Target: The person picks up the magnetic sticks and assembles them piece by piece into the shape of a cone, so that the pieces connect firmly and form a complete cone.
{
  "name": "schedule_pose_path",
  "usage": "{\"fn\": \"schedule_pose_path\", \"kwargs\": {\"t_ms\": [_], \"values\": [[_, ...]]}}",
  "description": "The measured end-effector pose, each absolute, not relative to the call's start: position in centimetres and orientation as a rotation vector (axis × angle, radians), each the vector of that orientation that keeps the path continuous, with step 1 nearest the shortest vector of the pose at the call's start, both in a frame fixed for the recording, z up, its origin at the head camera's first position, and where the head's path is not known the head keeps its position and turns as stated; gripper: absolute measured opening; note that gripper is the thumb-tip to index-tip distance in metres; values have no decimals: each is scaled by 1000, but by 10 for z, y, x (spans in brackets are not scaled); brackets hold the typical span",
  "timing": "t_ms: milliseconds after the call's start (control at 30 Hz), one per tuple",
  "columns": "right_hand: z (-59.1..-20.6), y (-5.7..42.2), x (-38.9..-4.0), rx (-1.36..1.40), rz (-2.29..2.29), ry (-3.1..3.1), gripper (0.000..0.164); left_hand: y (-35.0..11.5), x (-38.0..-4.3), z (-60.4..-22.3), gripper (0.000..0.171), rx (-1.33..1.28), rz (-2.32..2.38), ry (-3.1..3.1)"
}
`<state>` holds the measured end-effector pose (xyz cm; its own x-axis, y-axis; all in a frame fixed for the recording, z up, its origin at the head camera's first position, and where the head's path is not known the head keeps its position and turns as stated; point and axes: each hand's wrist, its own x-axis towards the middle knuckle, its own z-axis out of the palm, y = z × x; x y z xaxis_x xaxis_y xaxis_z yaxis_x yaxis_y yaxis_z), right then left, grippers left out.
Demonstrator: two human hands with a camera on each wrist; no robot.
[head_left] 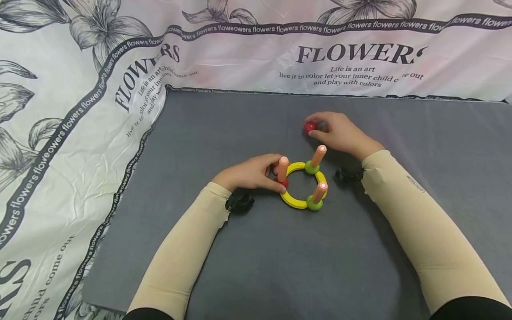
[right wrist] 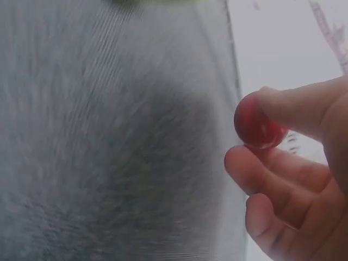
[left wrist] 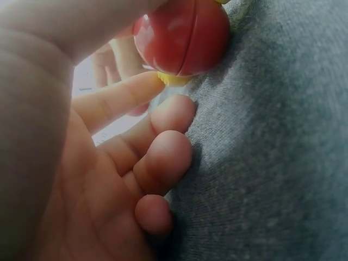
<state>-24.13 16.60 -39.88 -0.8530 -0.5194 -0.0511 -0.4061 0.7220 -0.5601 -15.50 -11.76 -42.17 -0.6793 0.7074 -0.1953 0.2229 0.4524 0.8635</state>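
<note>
A ring of curved yellow pieces [head_left: 294, 204] lies on the grey table, joined by two green balls [head_left: 314, 204] and a red ball [head_left: 284, 182]. From each of these balls rises an orange peg [head_left: 318, 156]. At the ring's left side, my left hand [head_left: 254, 173] holds the red joint ball [left wrist: 185, 38] between thumb and index finger; its other fingers curl loosely near the cloth. Behind the ring, my right hand [head_left: 340, 131] pinches a loose red ball [head_left: 310, 128] between thumb and fingers. This ball [right wrist: 255, 122] appears raised off the table in the right wrist view.
The grey tabletop [head_left: 256, 266] extends around the ring. White flower-printed cloth [head_left: 240, 58] borders it at the back and left. A black wrist strap piece [head_left: 240, 203] hangs below the left wrist, and another [head_left: 347, 176] below the right.
</note>
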Motion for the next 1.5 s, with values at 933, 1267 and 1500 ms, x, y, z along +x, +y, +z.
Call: {"fn": "schedule_pose_path", "kwargs": {"t_ms": [933,1267,1500], "values": [[-321,193,-137,-930,-1080,2919,39,-115,-152,-422,38,733,1158,2182],[-319,181,-131,-1202,-1080,2855,43,-116,-152,-419,45,694,1164,2193],[-327,182,-131,-1171,-1085,2844,44,-120,-154,-418,58,669,1337,2138]]}}
